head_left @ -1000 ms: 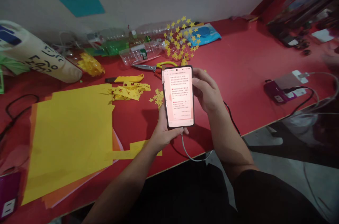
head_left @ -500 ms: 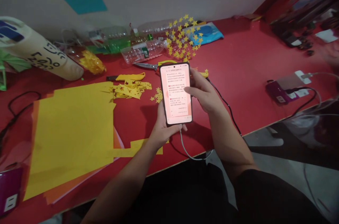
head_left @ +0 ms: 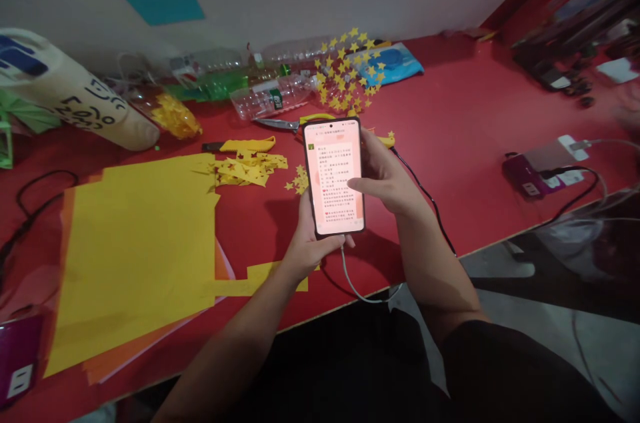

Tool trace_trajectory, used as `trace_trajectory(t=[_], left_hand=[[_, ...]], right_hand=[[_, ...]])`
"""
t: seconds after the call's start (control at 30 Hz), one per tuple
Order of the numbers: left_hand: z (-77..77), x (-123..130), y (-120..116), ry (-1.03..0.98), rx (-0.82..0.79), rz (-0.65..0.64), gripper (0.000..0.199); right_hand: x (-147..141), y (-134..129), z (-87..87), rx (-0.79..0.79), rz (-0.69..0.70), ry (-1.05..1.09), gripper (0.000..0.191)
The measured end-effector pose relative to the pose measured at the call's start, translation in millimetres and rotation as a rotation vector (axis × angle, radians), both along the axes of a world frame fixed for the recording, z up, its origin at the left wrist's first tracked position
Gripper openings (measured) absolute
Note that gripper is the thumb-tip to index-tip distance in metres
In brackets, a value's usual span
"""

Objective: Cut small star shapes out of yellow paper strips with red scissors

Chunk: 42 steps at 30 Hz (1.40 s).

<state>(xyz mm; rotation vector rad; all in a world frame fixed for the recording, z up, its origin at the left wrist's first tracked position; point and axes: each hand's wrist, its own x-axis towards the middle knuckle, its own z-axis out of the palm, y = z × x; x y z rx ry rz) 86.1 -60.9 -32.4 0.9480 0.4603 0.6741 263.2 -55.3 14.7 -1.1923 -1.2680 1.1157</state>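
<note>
A black-edged phone (head_left: 334,176) with a lit pink chat screen is held upright over the red table (head_left: 450,136). My left hand (head_left: 311,240) grips its lower left corner, thumb along the bottom edge. Around its right side is my right hand (head_left: 387,173), with the thumb over the screen and the other fingers partly hidden behind the phone. A white cable (head_left: 350,280) runs from the phone's bottom. Just left of the phone lie yellow paper scraps (head_left: 250,170) and small cut stars (head_left: 299,181).
Yellow sheets (head_left: 140,263) cover the left side. Behind are a yellow cutter (head_left: 245,144), scissors (head_left: 280,124), plastic bottles (head_left: 275,96), a star-covered bottle (head_left: 347,73), a blue packet (head_left: 395,64) and a large beige cylinder (head_left: 95,100). A purple power strip (head_left: 527,176) with cables is at right.
The text on the phone screen has scrolled downward, showing earlier lines. My right thumb has moved slightly down the screen. My left hand keeps its grip.
</note>
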Motion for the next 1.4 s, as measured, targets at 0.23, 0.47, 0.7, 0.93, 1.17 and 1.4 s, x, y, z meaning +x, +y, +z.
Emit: trace_trajectory(t=[0.23, 0.47, 0.7, 0.93, 1.17, 1.4], left_hand=[[-1.4, 0.2, -0.6, -0.004, 0.005, -0.006, 0.104], [-1.5, -1.0, -0.2, 0.006, 0.007, -0.005, 0.104], [-1.4, -0.4, -1.7, 0.015, 0.004, 0.001, 0.106], [0.2, 0.4, -1.6, 0.002, -0.024, 0.001, 0.099], [-3.1, -0.1, -1.3, -0.005, 0.012, 0.004, 0.096], [-1.1, -0.2, -1.7, 0.012, 0.009, 0.001, 0.100]], right_hand=[[-0.3, -0.1, 3.2, -0.009, 0.002, 0.013, 0.089], [1.2, -1.5, 3.0, -0.003, 0.025, -0.016, 0.089], [1.3, -2.1, 3.5, 0.050, 0.070, -0.029, 0.085], [1.9, -1.2, 1.6, 0.054, 0.062, -0.021, 0.084], [1.1, -2.2, 4.0, 0.028, 0.054, -0.039, 0.094], [0.4, -1.3, 2.2, 0.033, 0.032, -0.034, 0.087]])
